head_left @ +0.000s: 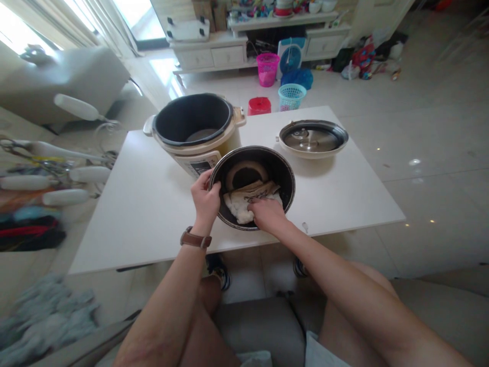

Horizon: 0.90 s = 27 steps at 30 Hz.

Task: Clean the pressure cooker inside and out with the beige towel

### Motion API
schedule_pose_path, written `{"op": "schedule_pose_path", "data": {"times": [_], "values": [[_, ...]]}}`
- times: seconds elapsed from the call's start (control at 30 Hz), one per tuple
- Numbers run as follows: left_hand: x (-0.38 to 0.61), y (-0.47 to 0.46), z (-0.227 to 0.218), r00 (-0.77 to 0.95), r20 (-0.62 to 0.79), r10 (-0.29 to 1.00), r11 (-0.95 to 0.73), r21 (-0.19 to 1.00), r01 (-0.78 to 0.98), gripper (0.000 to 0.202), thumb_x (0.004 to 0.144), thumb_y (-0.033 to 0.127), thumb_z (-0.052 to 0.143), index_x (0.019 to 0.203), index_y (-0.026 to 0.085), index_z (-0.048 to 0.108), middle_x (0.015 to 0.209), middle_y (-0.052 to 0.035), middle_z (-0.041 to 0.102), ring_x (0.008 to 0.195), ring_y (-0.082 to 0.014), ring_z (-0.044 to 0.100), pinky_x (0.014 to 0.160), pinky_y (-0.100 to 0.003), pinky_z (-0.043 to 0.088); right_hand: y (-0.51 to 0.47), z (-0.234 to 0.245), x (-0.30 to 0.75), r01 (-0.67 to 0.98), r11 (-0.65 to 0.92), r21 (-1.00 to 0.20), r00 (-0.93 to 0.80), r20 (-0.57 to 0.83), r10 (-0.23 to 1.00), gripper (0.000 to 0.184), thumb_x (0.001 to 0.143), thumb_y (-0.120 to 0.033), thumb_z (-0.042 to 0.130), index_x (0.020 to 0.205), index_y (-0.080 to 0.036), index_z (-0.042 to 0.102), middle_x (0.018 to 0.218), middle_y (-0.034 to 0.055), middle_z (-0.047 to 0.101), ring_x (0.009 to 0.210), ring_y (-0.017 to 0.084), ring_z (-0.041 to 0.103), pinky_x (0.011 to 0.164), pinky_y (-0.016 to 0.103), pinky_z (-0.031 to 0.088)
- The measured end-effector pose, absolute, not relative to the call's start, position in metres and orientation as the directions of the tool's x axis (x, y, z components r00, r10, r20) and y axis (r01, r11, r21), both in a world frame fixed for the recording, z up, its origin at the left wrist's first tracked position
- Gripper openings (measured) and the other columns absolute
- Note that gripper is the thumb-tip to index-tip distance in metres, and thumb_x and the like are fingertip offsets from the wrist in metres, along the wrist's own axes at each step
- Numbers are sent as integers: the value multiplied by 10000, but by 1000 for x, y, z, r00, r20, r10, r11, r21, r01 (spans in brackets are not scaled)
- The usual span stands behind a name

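A dark inner pot (280, 173) rests tilted toward me on the white table (153, 214), just in front of the cream rice cooker body (196, 148). My left hand (205, 200), with a brown watch strap at the wrist, grips the pot's left rim. My right hand (267, 214) reaches inside the pot and presses a white cloth (239, 204) against its inner wall, fingers closed on the cloth. The cooker's round lid (312, 138) lies upside down on the table to the right.
Beyond the table stand a red stool (259, 105), a pink basket (267, 69), a light blue basket (291, 96) and a white cabinet (214, 53). A rack with white handles (61, 176) is at the left. My knees and a grey seat (260, 326) are below.
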<state>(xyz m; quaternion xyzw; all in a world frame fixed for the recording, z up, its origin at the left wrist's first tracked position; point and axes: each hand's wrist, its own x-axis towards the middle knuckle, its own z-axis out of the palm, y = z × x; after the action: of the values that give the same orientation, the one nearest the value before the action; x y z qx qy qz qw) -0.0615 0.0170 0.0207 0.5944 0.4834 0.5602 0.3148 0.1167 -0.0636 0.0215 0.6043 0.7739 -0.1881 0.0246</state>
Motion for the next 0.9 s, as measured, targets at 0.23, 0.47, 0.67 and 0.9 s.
{"op": "schedule_pose_path", "data": {"times": [0.23, 0.47, 0.67, 0.9], "values": [[-55, 6, 17, -102, 403, 909, -377, 903, 206, 284, 880, 233, 664, 1136, 211, 786, 1136, -56, 788, 1145, -240, 705, 1118, -430, 510, -62, 21, 111, 955, 138, -264, -215, -292, 932, 352, 879, -164, 575, 1169, -235, 762, 1245, 127, 762, 1153, 286, 711, 899, 365, 521], [-38, -11, 9, -236, 425, 874, -377, 899, 224, 252, 933, 244, 621, 1132, 212, 773, 1196, -64, 769, 1161, -227, 691, 1106, -410, 508, -55, 16, 95, 853, 17, -522, -138, -194, 971, 509, 863, -113, 484, 1302, -264, 693, 1341, 71, 736, 1224, 266, 678, 984, 352, 510], [-23, -18, 12, -274, 438, 856, -394, 897, 201, 229, 923, 206, 613, 1084, 209, 776, 1132, -67, 771, 1157, -226, 683, 1114, -417, 496, -47, 13, 88, 743, 33, -669, -155, -124, 980, 434, 854, -89, 467, 1177, -216, 729, 1253, 73, 771, 1206, 240, 681, 969, 294, 494], [-29, -8, 4, -329, 375, 867, -334, 926, 176, 210, 904, 226, 635, 1057, 194, 775, 1090, -60, 772, 1056, -215, 696, 1023, -378, 534, -49, 31, 124, 932, 93, -350, -214, -325, 921, 372, 831, -159, 566, 1096, -269, 803, 1177, 102, 797, 1135, 296, 729, 920, 371, 519]]}}
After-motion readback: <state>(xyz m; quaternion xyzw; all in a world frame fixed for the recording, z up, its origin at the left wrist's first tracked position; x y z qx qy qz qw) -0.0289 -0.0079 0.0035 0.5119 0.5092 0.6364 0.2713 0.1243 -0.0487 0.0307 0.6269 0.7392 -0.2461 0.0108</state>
